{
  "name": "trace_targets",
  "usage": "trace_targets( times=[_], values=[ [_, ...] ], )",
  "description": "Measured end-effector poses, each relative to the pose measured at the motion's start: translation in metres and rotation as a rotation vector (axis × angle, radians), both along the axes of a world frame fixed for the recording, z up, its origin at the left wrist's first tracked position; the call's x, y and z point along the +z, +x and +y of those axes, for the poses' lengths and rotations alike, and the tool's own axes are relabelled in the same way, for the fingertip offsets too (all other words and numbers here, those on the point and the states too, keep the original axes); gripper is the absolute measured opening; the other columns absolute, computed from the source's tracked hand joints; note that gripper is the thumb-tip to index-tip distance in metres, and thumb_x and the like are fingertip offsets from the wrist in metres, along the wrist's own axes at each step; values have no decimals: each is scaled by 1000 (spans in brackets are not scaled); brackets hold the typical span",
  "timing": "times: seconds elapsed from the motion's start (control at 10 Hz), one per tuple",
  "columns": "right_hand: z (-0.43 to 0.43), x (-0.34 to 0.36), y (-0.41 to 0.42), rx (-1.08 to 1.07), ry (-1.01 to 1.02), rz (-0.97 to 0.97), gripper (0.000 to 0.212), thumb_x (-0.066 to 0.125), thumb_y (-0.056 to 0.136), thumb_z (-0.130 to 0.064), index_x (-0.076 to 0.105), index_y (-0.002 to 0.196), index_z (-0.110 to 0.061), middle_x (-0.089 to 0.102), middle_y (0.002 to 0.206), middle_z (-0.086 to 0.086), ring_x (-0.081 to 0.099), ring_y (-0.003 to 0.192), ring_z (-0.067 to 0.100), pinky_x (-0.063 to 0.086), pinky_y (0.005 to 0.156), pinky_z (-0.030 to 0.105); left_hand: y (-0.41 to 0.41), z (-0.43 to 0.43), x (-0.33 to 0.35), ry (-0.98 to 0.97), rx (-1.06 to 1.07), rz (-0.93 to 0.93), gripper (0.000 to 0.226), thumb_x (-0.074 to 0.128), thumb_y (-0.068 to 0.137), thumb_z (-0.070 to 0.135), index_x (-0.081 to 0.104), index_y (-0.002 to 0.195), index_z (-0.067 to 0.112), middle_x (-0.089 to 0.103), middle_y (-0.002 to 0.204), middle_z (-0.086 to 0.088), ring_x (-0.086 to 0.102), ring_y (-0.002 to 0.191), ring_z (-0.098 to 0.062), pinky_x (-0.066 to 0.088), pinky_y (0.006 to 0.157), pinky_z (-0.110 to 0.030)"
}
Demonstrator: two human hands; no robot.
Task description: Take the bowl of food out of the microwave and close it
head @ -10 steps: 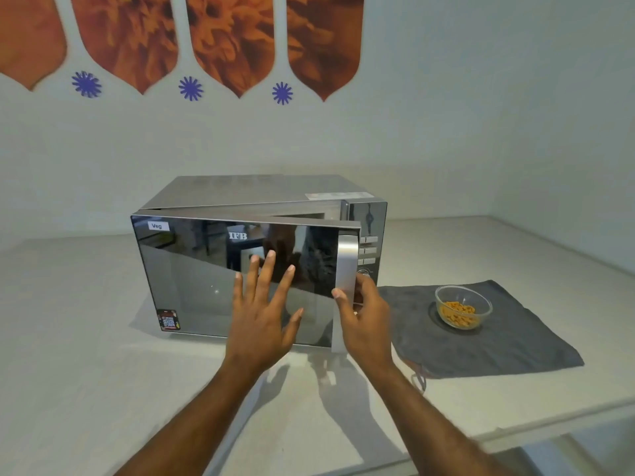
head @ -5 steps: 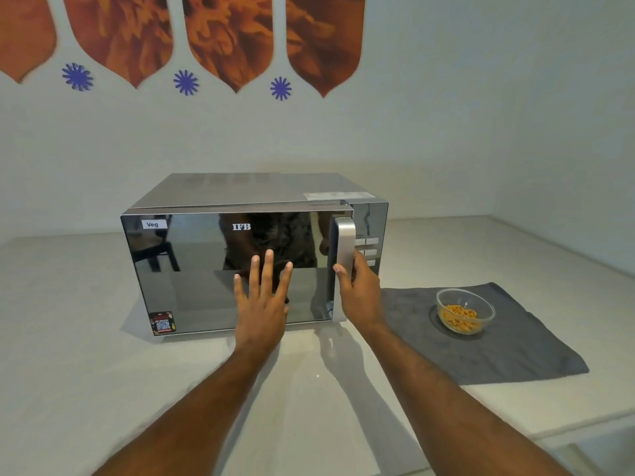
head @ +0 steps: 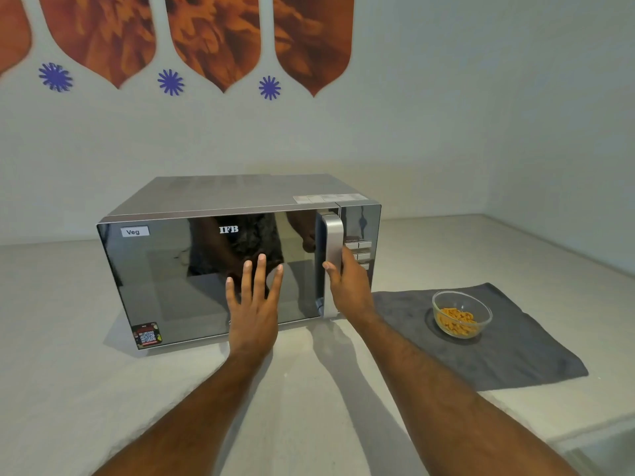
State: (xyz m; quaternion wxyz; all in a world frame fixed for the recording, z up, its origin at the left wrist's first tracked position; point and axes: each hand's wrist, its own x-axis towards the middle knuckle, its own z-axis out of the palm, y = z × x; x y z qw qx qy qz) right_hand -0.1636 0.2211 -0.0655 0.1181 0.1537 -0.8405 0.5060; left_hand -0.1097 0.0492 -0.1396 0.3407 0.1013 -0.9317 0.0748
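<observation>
A silver microwave [head: 220, 197] with a mirrored door stands on the white counter, and its door sits flush with the front. My left hand [head: 254, 304] lies flat on the door glass with fingers spread. My right hand [head: 347, 283] wraps the vertical silver door handle [head: 332, 242] at its lower half. A clear glass bowl [head: 461, 314] with orange food rests on a grey cloth [head: 515, 352] to the right of the microwave, apart from both hands.
The white counter [head: 68, 372] ends in a front edge at the lower right. A wall runs behind the microwave and another wall closes the right side. The control buttons [head: 360, 250] sit just right of the handle.
The door was ajar a second ago and has swung fully flush with the front. Both hands moved forward with it, the left staying flat on the glass, the right on the handle.
</observation>
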Motion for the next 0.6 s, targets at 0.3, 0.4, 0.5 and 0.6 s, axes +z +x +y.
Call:
trace_targets(
  times=[0.3, 0.4, 0.5, 0.6],
  values=[
    [-1, -4, -3, -4, -18, -3, 54, 50, 99, -37, 36, 146, -13, 47, 151, 10, 46, 137, 34, 42, 111, 50, -7, 17, 6, -16, -87, -25, 93, 67, 81, 36, 10, 154, 23, 3, 165, -10, -7, 151, -31, 12, 119, -57],
    [-2, 0, 1, -1, -7, -5, 54, 49, 99, -36, 36, 146, -13, 47, 151, 10, 46, 138, 34, 42, 111, 50, -5, 22, 12, -10, -109, -63, 89, 65, 81, 39, 15, 153, 23, 9, 165, -9, 3, 152, -31, 14, 120, -56],
    [3, 0, 1, 19, 41, -3, 51, 52, 98, -36, 40, 143, -14, 51, 147, 11, 50, 134, 33, 46, 109, 47, 2, 27, 19, -43, -148, -59, 83, 64, 83, 40, 23, 152, 24, 17, 163, -9, 14, 151, -31, 11, 118, -51],
    [17, 3, 3, -28, 95, 50, 43, 62, 94, -31, 50, 133, -17, 61, 134, 8, 61, 120, 29, 52, 101, 43, 13, 20, 36, -50, -218, -53, 73, 60, 86, 40, 31, 150, 24, 26, 161, -9, 22, 149, -29, 10, 117, -47]
  ],
)
